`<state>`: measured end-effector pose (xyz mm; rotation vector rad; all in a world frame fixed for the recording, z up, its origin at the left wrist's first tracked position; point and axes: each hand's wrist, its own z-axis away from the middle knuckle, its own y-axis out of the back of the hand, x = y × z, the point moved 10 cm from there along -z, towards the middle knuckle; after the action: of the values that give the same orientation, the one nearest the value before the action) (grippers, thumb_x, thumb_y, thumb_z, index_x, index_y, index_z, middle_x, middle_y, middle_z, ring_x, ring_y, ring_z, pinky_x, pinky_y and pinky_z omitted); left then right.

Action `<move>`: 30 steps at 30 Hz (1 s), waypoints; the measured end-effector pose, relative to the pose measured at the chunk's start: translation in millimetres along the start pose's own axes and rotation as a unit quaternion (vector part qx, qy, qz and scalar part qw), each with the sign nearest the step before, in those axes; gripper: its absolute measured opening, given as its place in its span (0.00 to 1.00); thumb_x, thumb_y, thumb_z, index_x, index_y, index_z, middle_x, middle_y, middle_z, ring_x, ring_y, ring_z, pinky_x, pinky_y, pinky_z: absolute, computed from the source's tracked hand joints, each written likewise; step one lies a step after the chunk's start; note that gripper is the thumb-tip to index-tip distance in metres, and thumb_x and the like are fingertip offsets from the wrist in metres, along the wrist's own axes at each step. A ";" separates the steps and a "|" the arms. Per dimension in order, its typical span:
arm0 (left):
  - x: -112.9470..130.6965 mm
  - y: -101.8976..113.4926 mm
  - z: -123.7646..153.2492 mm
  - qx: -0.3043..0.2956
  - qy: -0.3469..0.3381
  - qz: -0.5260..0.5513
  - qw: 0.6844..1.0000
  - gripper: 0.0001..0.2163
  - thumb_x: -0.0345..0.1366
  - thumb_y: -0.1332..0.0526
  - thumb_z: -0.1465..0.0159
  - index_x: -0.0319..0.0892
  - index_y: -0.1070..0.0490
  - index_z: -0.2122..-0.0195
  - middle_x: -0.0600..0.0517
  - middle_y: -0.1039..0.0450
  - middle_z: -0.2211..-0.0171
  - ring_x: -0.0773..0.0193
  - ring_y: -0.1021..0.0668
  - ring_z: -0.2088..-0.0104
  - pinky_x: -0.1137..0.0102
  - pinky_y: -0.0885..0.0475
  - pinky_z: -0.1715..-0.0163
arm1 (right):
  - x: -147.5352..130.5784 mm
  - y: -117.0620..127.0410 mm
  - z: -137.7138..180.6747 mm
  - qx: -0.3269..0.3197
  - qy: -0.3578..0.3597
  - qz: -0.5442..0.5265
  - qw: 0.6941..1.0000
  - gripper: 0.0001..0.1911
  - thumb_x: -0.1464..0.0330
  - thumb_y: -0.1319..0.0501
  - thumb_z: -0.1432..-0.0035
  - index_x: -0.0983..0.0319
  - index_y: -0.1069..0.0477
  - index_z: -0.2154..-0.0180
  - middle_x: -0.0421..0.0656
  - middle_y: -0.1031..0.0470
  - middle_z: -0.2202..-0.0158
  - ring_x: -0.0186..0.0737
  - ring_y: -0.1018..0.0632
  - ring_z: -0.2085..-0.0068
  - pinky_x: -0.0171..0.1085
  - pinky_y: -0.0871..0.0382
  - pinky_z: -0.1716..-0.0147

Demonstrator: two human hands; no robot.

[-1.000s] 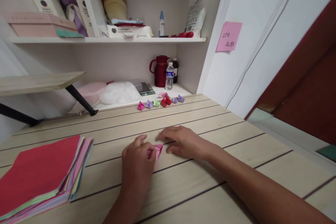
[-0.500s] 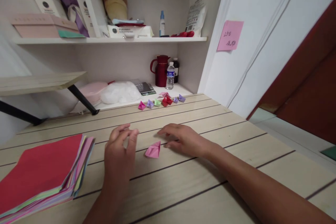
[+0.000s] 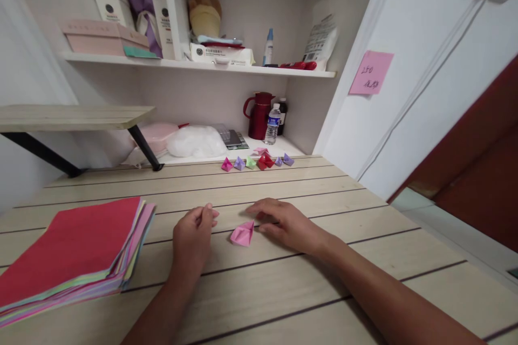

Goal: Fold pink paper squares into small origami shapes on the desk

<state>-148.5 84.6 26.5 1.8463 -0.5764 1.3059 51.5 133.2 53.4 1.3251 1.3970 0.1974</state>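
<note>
A small pink folded-paper boat [image 3: 243, 234] rests on the wood-plank table [image 3: 259, 291] between my two hands. My left hand [image 3: 193, 237] is just left of it, apart from it, with fingers curled in and the thumb against them; nothing shows in it. On the boat's other side, my right hand [image 3: 289, 224] lies low over the table, its thumb and fingers spread and holding nothing. The right thumb is very close to the boat; whether they touch I cannot tell.
Several small paper boats [image 3: 265, 161] in different colours line the table's back edge. At left lies a stack of coloured paper [image 3: 76, 248], red on top, below a raised wooden shelf [image 3: 76, 117]. Behind stand a dark red jug [image 3: 259, 116] and a water bottle [image 3: 272, 125].
The fingers of my left hand have curled in from a looser, more spread pose. My right hand and the pink boat stay about as they were. The camera view has shifted.
</note>
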 end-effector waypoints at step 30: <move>-4.8 -7.9 -0.3 -0.026 -0.009 0.014 1.000 0.18 0.52 0.43 0.41 0.43 0.25 0.75 0.50 0.21 0.76 0.55 0.19 0.71 0.65 0.30 0.68 | -7.2 0.9 2.9 -0.047 -0.034 -0.057 0.997 0.10 0.69 0.32 0.44 0.60 0.26 0.59 0.42 0.25 0.62 0.36 0.25 0.65 0.34 0.30 0.65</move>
<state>-144.6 89.1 19.4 1.8148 -0.6410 1.2825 52.3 126.4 57.3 1.1619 1.3845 0.1391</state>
